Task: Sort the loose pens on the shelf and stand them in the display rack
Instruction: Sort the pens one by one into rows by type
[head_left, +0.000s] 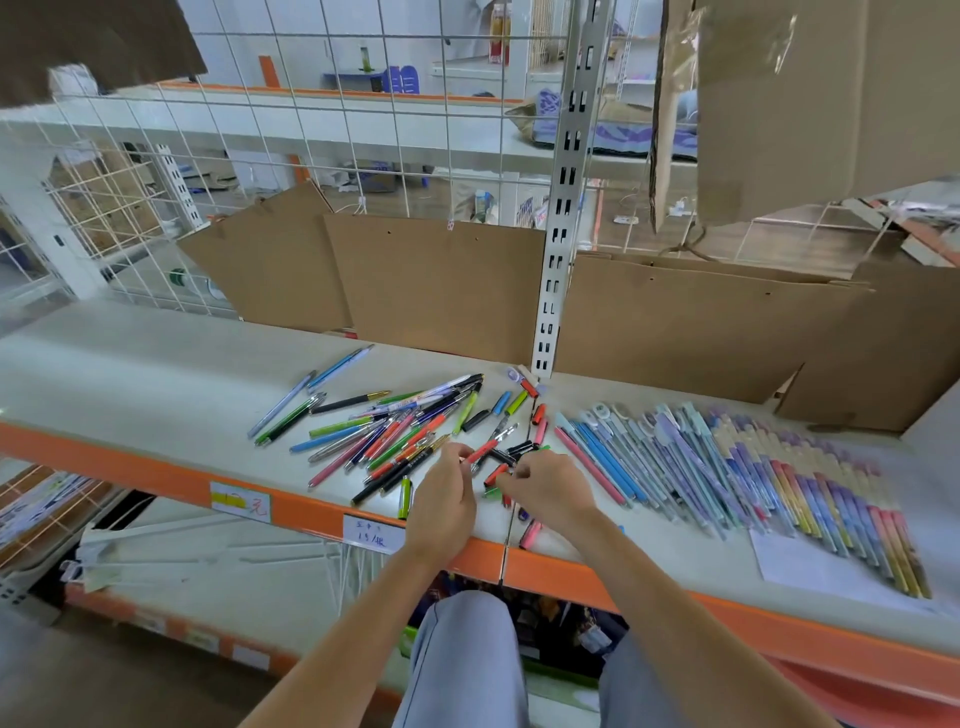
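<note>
Knees (462, 654) in grey trousers sit lowest in view, below the shelf's orange front edge (613, 587). Both forearms reach up over that edge to the shelf (130, 374).

Fingers of the left hand (444, 499) curl round a red pen (480, 452), pinching it near one end so it points up and to the right. Fingers of the right hand (543, 480) are curled over a short red pen piece (496, 474), which sticks out to the left of the knuckles; whether they truly grip it or only touch it I cannot tell. The two hands are close together, just apart.

Around the fingertips lie black caps and pen parts (511, 451). A green pen (404, 498) lies just left of the left hand, near the edge, and a pink one (530, 535) lies under the right wrist.

Left of the hands a loose heap of pens (395, 431) spreads over the shelf, crossing one another in red, blue, green, black and pink. A few lie apart further left, among them a pale blue pair (311, 389).

Right of the hands, long pens lie side by side in a tidy row (727, 467), blue ones first, then purple and patterned ones.

Two paper price tags (373, 534) are stuck on the orange edge. Flat cardboard (441, 280) leans at the back against a white wire grid (311, 104), beside a slotted metal upright (558, 234).
</note>
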